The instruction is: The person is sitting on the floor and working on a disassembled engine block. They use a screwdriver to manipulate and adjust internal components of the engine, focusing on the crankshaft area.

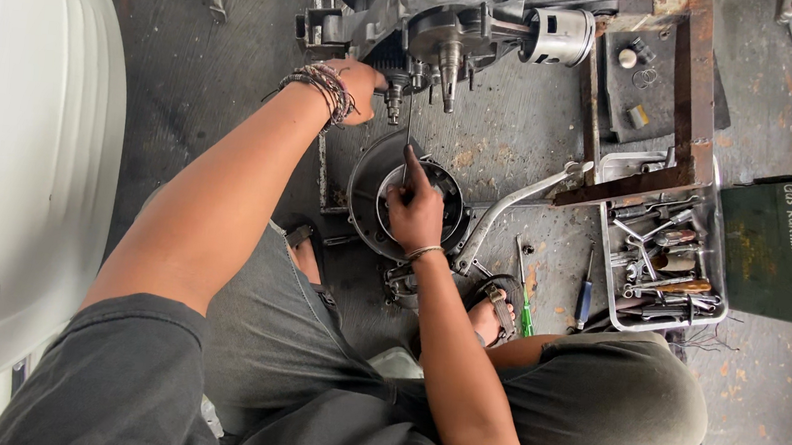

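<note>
A grey scooter engine block (435, 18) lies on the concrete floor at top centre, its piston (557, 37) sticking out to the right. My left hand (359, 82), with bracelets at the wrist, rests against the engine's lower left side near a small gear shaft (394, 104). My right hand (414, 210) pinches a thin rod or wire (409, 122) that runs straight up toward the engine. Under that hand sits a round dark engine cover (373, 177) with a ring inside it.
A plastic tray (715, 246) of wrenches and tools stands right of a rusty metal frame (693, 106). A green box (766, 250) is further right. A kick lever (514, 205) and screwdrivers (583, 299) lie by my sandalled foot (492, 311). A white body panel (16, 147) fills the left.
</note>
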